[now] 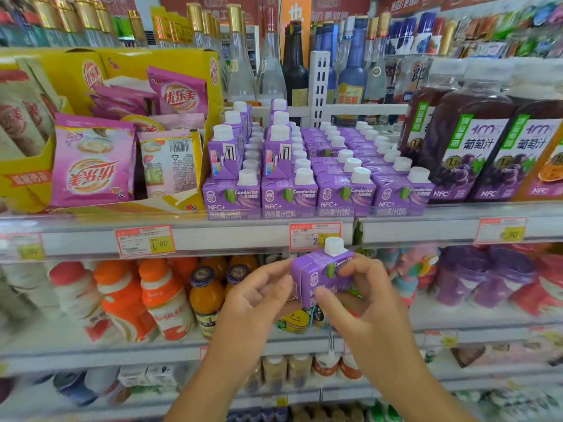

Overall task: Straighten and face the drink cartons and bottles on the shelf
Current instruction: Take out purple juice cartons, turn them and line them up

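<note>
While tilted with its white cap up, the purple carton (320,274) is held off the shelf (213,239), in front of its front edge and just below a price tag (306,236). The left hand (262,295) pinches the carton's left side. The right hand (367,295) clamps it, thumb on the front, fingers curled round the right side. Rows of matching cartons (289,196) stand at the shelf's front edge, with dark grape-juice bottles (466,147) toward its right end and pink sachets (91,166) toward its left.

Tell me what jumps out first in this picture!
The small purple carton held between the left hand and right hand, in front of the shelf edge. Above it stand rows of matching cartons, with pink packets to their left and dark juice bottles to their right.
</note>
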The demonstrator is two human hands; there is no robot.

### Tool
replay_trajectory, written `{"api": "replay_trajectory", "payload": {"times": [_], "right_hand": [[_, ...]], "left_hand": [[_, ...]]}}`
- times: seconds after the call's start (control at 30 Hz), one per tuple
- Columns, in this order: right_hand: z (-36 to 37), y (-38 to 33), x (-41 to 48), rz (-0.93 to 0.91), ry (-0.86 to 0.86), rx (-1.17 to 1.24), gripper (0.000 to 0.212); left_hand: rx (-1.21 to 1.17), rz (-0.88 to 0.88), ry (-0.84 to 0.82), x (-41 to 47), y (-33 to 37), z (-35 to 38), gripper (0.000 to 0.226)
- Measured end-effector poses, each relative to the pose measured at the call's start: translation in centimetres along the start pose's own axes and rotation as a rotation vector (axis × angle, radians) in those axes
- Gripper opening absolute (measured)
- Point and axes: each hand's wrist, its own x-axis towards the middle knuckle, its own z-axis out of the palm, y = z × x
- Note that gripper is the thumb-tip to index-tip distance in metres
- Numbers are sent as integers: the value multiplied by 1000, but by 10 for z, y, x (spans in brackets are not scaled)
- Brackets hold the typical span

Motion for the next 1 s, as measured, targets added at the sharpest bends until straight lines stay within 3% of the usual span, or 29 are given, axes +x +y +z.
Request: {"api": "replay_trajectory", "payload": {"times": [0.13,0.23,0.33,0.4,0.5,0.6,0.7,0.8,0.93,1.0], "right_hand": [[3,1,-5,84,-75,-90,66],[1,3,-6,90,-72,-44,59],[0,-2,-8,128,-152,202,42],[-1,-4,-11,168,-195,342,32],[-2,1,-13,116,-194,206,28],[-7,6,-11,100,-125,128,21],[-15,10,-8,152,-16,180,33],[-18,14,-5,163,64,171,30],[-15,18,-7,142,-25,94,32],[-14,21,-9,161,-96,92,51]], "left_hand": [[66,22,-12,-4,0,-3,27],[112,26,-20,-2,-2,-3,18],[122,-30,-71,4,-7,-4,46],[105,-81,-114,5,-8,-3,52],[88,-71,-112,3,-6,-1,41],[68,-70,-94,5,-8,-7,44],[37,-106,-122,6,-9,-13,44],[30,-102,-129,6,-11,-13,39],[18,-101,-59,8,-17,-11,41],[27,-100,-67,7,-17,-10,44]]}}
